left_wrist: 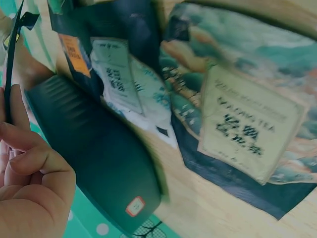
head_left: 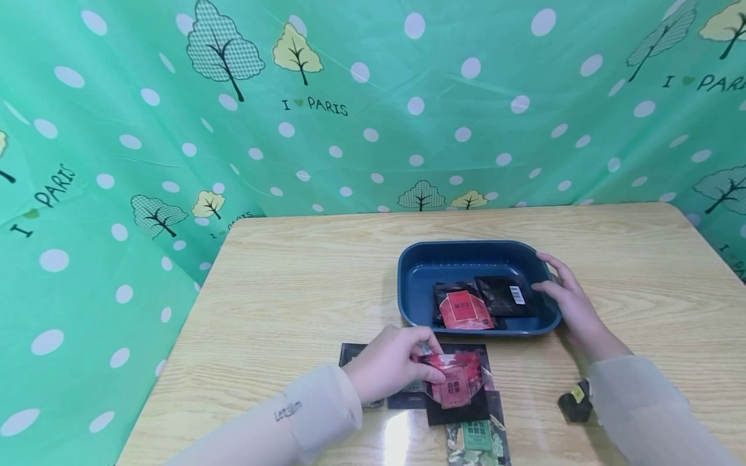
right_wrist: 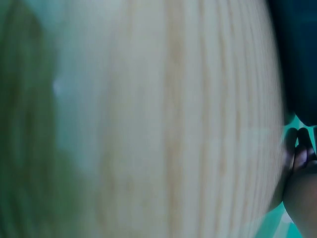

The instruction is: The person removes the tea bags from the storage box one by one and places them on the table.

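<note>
My left hand [head_left: 396,362] pinches a black and red tea sachet [head_left: 457,388] by its left edge, in front of the tray. In the left wrist view that sachet [left_wrist: 11,64] shows edge-on above the fingers. My right hand [head_left: 574,314] grips the right end of a dark blue tray [head_left: 416,285], thumb over the rim; its other fingers are partly hidden. Inside the tray lie a pink-red sachet [head_left: 466,312] and a black sachet with a barcode label [head_left: 495,298], overlapping others. Below the held sachet, a green-patterned sachet [head_left: 478,440] lies on the table.
More dark sachets [head_left: 352,353] lie beneath and beside my left hand. A large tea sachet [left_wrist: 247,124] fills the right of the left wrist view. A small black object with a yellow mark [head_left: 576,401] is by the right sleeve. A green curtain [head_left: 373,168] hangs behind the wooden table [head_left: 291,278].
</note>
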Tool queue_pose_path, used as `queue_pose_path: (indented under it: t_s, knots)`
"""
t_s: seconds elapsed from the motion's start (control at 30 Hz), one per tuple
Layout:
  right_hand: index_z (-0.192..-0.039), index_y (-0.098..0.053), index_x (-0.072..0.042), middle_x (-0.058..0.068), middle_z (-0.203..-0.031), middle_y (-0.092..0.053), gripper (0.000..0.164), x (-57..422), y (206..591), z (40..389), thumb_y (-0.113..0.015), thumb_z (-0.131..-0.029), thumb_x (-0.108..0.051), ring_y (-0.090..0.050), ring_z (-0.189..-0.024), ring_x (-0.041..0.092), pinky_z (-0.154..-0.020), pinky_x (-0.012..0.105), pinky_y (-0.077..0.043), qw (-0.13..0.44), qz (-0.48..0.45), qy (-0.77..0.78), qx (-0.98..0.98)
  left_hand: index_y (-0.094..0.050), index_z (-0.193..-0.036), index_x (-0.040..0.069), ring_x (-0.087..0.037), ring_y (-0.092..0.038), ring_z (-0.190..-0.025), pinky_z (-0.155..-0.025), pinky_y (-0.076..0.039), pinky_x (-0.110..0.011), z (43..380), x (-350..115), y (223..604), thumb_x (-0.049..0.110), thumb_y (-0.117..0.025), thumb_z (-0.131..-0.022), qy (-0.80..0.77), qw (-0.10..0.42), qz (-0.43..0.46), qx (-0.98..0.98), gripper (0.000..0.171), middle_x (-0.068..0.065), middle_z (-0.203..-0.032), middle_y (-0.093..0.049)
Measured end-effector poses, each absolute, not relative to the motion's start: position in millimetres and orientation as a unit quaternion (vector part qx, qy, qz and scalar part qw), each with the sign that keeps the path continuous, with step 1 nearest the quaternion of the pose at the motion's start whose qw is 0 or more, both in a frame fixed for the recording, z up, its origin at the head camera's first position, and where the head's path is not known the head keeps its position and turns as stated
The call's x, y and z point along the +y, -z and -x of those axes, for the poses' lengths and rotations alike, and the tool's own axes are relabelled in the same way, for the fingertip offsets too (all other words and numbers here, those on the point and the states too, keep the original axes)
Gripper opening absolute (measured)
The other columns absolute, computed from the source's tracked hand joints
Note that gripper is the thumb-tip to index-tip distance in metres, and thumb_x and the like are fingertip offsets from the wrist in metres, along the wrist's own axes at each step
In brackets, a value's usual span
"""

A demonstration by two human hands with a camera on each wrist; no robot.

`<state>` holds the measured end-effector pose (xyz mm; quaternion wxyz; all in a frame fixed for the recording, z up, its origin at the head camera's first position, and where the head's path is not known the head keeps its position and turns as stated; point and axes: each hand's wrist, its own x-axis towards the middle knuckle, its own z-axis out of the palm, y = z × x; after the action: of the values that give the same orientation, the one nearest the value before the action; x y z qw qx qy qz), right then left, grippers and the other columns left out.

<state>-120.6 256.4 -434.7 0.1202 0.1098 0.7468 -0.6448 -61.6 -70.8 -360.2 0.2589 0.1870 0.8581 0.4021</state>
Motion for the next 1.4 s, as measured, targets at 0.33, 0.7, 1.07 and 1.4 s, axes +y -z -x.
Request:
queue_pose_path:
  t_s: [0.33, 0.7, 1.07, 1.4]
  knots:
    - [-0.156, -0.015, -0.044, 0.021, -0.165, -0.001, 0.064, 256, 435, 121, -0.045, -0.103, -0.024, -0.019, -0.146, 0.045, -0.078, 0.008, -0.046, 0.120, -0.108, 0.644, 0.747, -0.064, -0.086, 0.022, -0.006, -0.050, -0.056, -0.057, -0.040, -0.022, 57, -80, 367, 0.023, -0.085, -0.076, -0.369, 0.290, -0.187, 0.863, 0.024, 0.008, -0.063, -0.060]
    - [-0.156, -0.014, -0.045, 0.022, -0.165, -0.002, 0.064, 257, 435, 121, -0.045, -0.103, -0.024, -0.021, -0.145, 0.044, -0.078, 0.008, -0.046, 0.119, -0.109, 0.642, 0.749, -0.064, -0.087, 0.024, -0.007, -0.047, -0.060, -0.062, -0.041, -0.024, 50, -91, 375, 0.028, -0.087, -0.072, -0.327, 0.293, -0.184, 0.880, 0.028, 0.009, -0.066, -0.057]
    - [-0.156, -0.013, -0.045, 0.019, -0.166, -0.001, 0.064, 256, 435, 121, -0.044, -0.103, -0.025, -0.019, -0.147, 0.044, -0.078, 0.008, -0.045, 0.120, -0.110, 0.628, 0.761, -0.065, -0.091, 0.024, -0.006, -0.047, -0.060, -0.059, -0.039, -0.023, 46, -101, 381, 0.026, -0.089, -0.069, -0.319, 0.300, -0.180, 0.881, 0.033, 0.009, -0.066, -0.058]
    - [-0.156, -0.013, -0.045, 0.020, -0.166, -0.001, 0.064, 256, 435, 121, -0.044, -0.103, -0.025, -0.020, -0.146, 0.045, -0.078, 0.008, -0.046, 0.122, -0.112, 0.644, 0.747, -0.065, -0.089, 0.024, -0.001, -0.046, -0.058, -0.058, -0.040, -0.020, 42, -105, 388, 0.031, -0.089, -0.070, -0.285, 0.277, -0.212, 0.893, 0.032, 0.014, -0.064, -0.055]
